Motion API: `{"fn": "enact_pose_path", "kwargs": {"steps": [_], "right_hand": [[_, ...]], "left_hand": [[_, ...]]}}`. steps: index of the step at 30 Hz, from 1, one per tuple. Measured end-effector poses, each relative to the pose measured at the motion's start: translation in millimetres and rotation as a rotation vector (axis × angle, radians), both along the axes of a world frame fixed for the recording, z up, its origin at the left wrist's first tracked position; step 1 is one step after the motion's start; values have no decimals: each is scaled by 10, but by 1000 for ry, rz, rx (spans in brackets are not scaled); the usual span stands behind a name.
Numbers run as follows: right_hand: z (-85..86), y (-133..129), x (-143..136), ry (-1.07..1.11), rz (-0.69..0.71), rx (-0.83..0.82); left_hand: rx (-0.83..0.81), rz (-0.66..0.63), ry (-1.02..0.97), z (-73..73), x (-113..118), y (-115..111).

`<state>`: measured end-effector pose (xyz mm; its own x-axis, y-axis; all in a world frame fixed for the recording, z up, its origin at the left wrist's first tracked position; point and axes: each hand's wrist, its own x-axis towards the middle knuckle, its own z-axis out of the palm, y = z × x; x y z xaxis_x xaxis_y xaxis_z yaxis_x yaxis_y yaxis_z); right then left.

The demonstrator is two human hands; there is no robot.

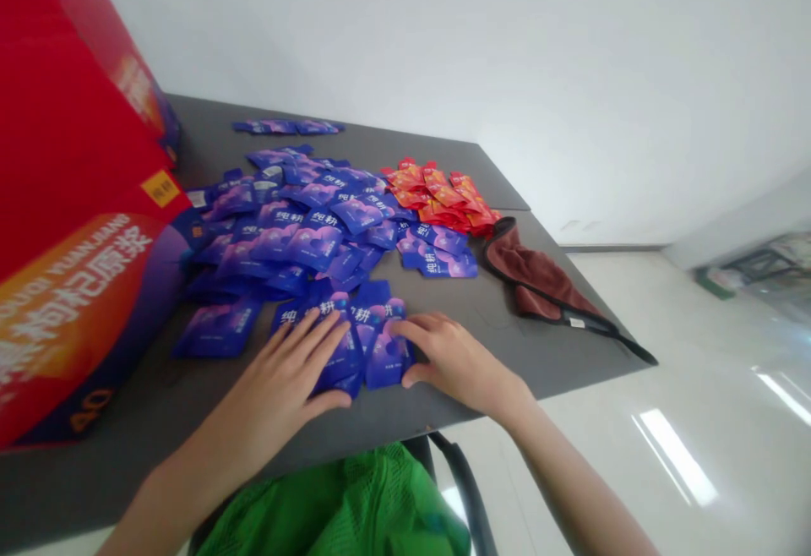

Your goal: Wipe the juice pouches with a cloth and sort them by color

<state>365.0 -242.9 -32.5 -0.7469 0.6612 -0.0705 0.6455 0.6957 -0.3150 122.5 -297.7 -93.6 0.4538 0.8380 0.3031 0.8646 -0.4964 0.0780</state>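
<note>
My left hand (288, 367) lies flat with spread fingers on several blue-purple sachets (348, 363) near the table's front edge. To its right, my right hand (447, 359) rests at the side of another blue sachet (385, 359), thumb and fingers apart, fingertips touching its right edge. Behind my hands is a large heap of blue sachets (317, 239). A small group of blue sachets (443, 252) lies right of the heap, with a pile of red-orange sachets (443, 194) behind it.
A big red carton (69, 159) stands on the grey table (500, 311) at the left. A brown cloth with black trim (538, 273) lies near the right edge. More blue sachets (288, 127) lie at the back. Green mesh fabric (355, 505) is below the front edge.
</note>
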Motion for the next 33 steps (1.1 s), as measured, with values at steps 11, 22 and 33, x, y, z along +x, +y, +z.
{"fn": "enact_pose_path", "kwargs": {"steps": [11,22,33], "right_hand": [[-312,-170,-67,-155,85,429],[-326,-190,158,-283,9,596],[-189,-135,49,-119,-40,498]], "left_hand": [[114,95,66,66,95,-111],[83,74,185,231,318,160],[52,51,238,257,313,177]]}}
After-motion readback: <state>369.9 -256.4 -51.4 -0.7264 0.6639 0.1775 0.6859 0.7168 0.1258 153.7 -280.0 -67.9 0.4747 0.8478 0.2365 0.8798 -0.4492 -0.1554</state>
